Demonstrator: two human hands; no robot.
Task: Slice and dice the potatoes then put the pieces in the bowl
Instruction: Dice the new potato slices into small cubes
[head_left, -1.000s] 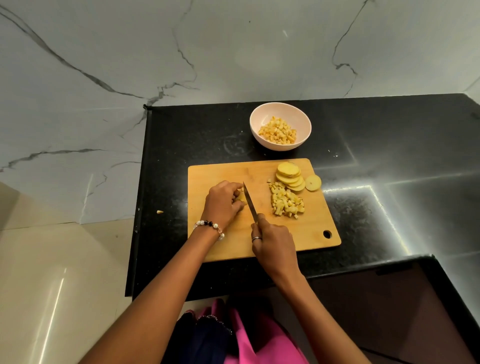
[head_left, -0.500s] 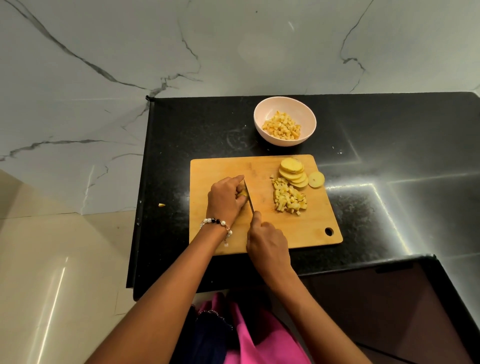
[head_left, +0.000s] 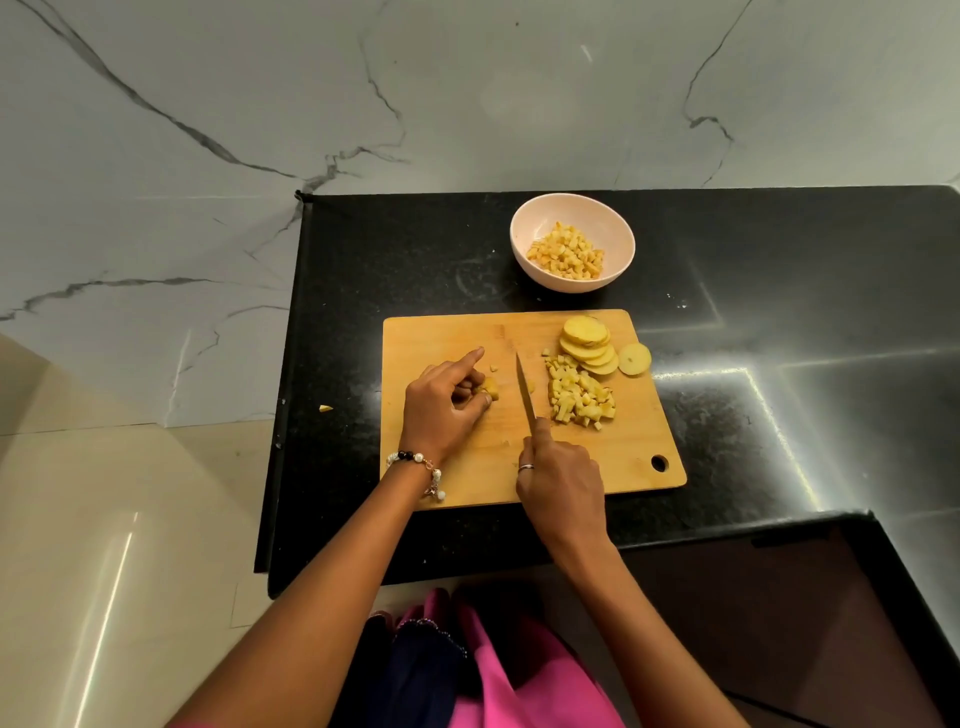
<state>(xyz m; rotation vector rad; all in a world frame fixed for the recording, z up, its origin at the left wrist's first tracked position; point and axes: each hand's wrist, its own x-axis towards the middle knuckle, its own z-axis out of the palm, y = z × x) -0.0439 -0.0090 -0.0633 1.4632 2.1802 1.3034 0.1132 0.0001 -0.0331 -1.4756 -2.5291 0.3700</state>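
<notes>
A wooden cutting board (head_left: 452, 338) lies on the black counter. My left hand (head_left: 444, 408) pinches a small potato piece (head_left: 490, 388) at the board's middle, with the index finger stretched out. My right hand (head_left: 561, 483) grips a knife (head_left: 525, 391), its blade pointing away just right of that piece. A heap of diced potato (head_left: 579, 397) sits to the right of the blade, with a stack of round potato slices (head_left: 589, 345) behind it and one slice (head_left: 634, 358) at the board's right edge. A pale bowl (head_left: 618, 236) holding potato cubes stands behind the board.
One potato scrap (head_left: 325, 408) lies on the black counter (head_left: 779, 291) near its left edge. The counter ends at the left and front; a marble wall rises behind and a glossy floor lies to the left. A lower dark surface sits at the front right.
The knife has come away from my left hand, leaving a gap. My left index finger has straightened and the small potato piece now shows at the fingertips.
</notes>
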